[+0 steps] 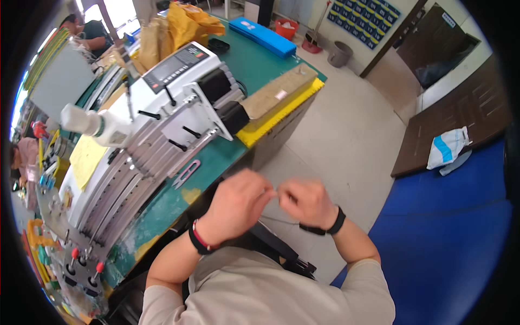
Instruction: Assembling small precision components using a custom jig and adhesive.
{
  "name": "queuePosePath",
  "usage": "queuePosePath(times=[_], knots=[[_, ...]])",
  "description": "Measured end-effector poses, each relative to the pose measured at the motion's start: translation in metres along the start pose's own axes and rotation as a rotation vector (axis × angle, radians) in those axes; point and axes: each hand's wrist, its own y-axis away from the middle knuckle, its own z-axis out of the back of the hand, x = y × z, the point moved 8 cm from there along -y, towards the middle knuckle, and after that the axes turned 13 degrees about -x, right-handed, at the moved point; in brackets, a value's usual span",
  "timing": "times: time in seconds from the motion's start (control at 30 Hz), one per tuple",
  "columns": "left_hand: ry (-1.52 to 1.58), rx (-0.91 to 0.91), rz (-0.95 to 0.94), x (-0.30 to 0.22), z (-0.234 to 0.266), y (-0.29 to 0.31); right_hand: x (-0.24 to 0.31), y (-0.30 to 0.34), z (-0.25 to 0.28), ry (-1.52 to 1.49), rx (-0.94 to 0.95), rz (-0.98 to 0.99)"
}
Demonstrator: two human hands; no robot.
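Observation:
My left hand (236, 205) and my right hand (309, 201) are raised in front of my body, beyond the table's edge. Their fingertips almost meet, with fingers closed in a pinch on each side. Whatever lies between them, if anything, is too small and blurred to make out. Closest to my left hand on the green table (208, 157) is a pair of thread snips (187, 174) with pinkish handles. Past the snips stands a white machine with metal rails (146, 157), black-handled screws and a control panel (176, 64).
A white bottle (111, 127) rests on the machine beside yellow paper (86, 160). A long brown block (281, 91) lies along the yellow table edge. Farther back are a blue case (262, 37) and yellow bags (189, 24). At right, a white-and-blue packet (448, 147) lies on a blue surface (444, 233).

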Motion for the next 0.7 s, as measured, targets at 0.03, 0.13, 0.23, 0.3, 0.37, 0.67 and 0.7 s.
queuePosePath(times=[0.03, 0.13, 0.23, 0.3, 0.37, 0.67, 0.7], knots=[[-0.018, -0.056, 0.001, 0.012, -0.007, -0.012, -0.028, -0.005, 0.004, 0.039, -0.059, -0.068], [-0.295, -0.060, 0.024, 0.058, -0.025, -0.019, -0.132, -0.019, 0.010, 0.151, -0.275, -0.316], [-0.443, 0.003, 0.088, 0.090, -0.040, -0.010, -0.214, -0.037, 0.010, 0.182, -0.422, -0.340], [-0.494, 0.023, 0.102, 0.098, -0.046, -0.005, -0.234, -0.051, 0.011, 0.131, -0.557, -0.312], [-0.504, 0.044, 0.122, 0.103, -0.050, -0.003, -0.246, -0.064, 0.010, 0.139, -0.550, -0.297], [-0.506, 0.070, 0.149, 0.112, -0.052, 0.003, -0.270, -0.032, 0.004, 0.306, -0.375, -0.291], [-0.505, 0.065, 0.149, 0.111, -0.052, 0.001, -0.241, -0.041, 0.012, 0.391, -0.442, -0.134]])
